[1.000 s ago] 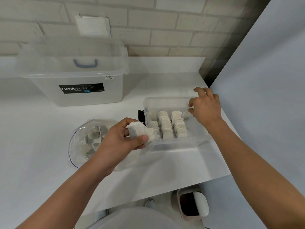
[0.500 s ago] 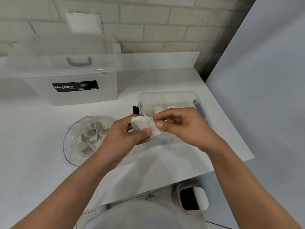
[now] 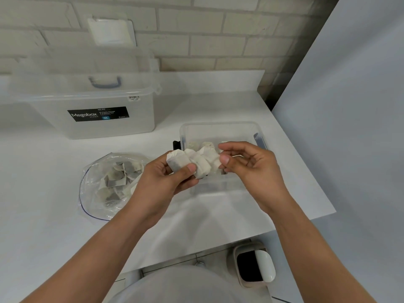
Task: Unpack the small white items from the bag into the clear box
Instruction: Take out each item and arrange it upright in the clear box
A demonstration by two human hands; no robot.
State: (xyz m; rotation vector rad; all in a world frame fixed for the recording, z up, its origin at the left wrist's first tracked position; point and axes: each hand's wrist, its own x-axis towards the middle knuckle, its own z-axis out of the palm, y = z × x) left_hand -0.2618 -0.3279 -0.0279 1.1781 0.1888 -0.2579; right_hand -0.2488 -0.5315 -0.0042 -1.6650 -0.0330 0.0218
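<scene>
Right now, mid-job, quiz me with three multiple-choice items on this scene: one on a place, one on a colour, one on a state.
1. Where does the bag lie relative to the small box?
A. To its left on the counter
B. Inside it
C. On the floor

2. What colour is the handle on the big box?
A. Red
B. Blue
C. Green

3. What is the left hand doing?
A. Resting flat on the counter
B. Reaching into the bag
C. Holding a bunch of white items

Answers: 1 A, the bag lies on the counter left of the small box. 2 B, the handle shows blue through the clear plastic. 3 C, its thumb and fingers clamp the bunch while the right hand pinches the end item.
</scene>
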